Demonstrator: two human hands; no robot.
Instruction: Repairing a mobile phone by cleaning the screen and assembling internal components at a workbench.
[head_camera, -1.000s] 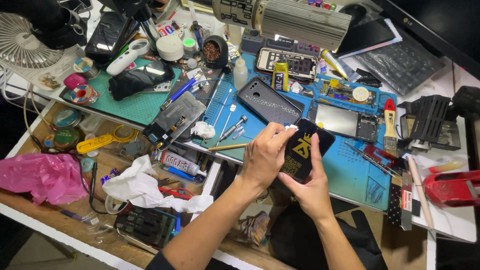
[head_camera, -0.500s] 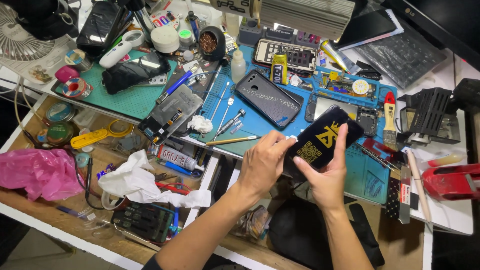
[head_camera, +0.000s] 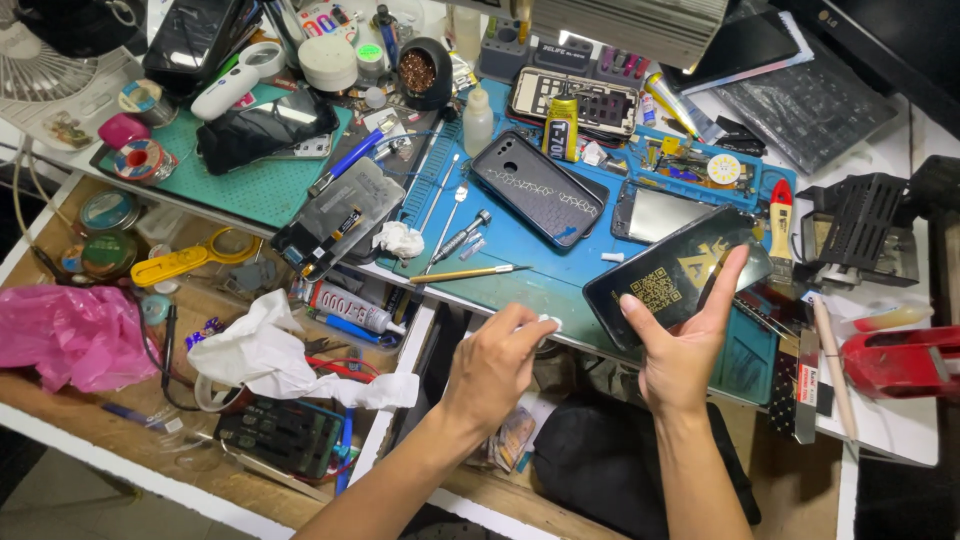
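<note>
My right hand (head_camera: 680, 352) grips a black phone (head_camera: 668, 283) by its lower edge, with the thumb up along its right side. The phone's glossy back faces me, with a gold emblem and a square code sticker. It hangs tilted over the front edge of the blue work mat (head_camera: 525, 285). My left hand (head_camera: 495, 365) hovers left of the phone, apart from it, fingers curled around a small white wad (head_camera: 547, 322) pinched at the fingertips.
On the blue mat lie a dark phone back (head_camera: 538, 188), a screwdriver (head_camera: 460, 238) and a wooden-handled tool (head_camera: 470, 272). A glue tube (head_camera: 350, 305), crumpled white tissue (head_camera: 270, 350) and a pink bag (head_camera: 70, 335) lie at left. A red tool (head_camera: 900, 360) sits at right.
My left hand has come off the phone's back and drawn away to the lower left with the white wad. The right hand has shifted the phone to the right.
</note>
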